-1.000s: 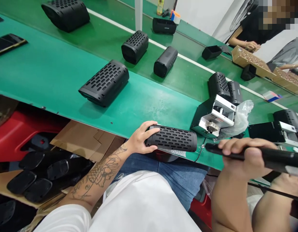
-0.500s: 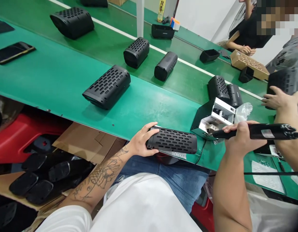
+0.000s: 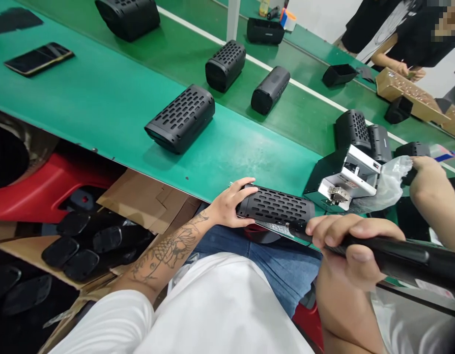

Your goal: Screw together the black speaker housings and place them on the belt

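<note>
With the left hand (image 3: 233,204), clamping the left end of a black slotted casing (image 3: 277,202), thumb on the near side and fingers over the far side. Steadying it slotted face up, along the front edge of the green counter (image 3: 102,113). With the right hand (image 3: 351,241), closed firmly around a black cylindrical tool (image 3: 426,263), pointing its nose at the casing's near edge, toward the right end. Cannot tell contact from a slight gap at the tip.

Judging by that pose, partway through work on this casing: braced and with the tool at its edge, but not yet released or set aside. Cannot tell how much along that edge to count as finished, with such small details partly covered.

Visible just beyond the right end: a black-and-white device (image 3: 345,182). Untouched by either hand: another slotted casing (image 3: 181,118), to the left on the counter, and more black units (image 3: 225,66) farther back. Impossible to sort those into done and to do.
</note>
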Tool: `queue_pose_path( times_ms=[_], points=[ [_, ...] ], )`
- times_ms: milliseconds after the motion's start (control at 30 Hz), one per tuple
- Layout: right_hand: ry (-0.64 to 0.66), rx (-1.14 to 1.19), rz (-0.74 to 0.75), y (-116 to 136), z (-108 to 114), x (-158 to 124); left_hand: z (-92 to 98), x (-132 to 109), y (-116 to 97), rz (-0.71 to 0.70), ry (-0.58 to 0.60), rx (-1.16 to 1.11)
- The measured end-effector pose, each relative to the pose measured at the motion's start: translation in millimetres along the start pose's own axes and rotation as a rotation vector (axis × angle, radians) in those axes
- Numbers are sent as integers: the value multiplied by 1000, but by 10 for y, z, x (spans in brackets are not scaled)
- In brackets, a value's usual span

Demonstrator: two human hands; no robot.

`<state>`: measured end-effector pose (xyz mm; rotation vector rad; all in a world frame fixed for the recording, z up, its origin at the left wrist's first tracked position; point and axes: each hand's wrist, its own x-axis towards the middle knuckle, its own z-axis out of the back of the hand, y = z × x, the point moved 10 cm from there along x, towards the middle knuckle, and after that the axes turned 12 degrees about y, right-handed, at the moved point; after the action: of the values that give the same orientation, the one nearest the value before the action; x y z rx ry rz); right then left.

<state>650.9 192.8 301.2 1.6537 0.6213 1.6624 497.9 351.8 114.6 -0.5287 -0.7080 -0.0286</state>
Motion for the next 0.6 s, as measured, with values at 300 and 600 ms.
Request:
queue_pose_path(
  times_ms=[300,600],
  points=[
    [128,-27,-70,-312,-211,123,12,12,-18,-10,-27,-1],
    [210,32,-121,-415,-241,10,6,21,-29,-11,-35,-2]
  ],
)
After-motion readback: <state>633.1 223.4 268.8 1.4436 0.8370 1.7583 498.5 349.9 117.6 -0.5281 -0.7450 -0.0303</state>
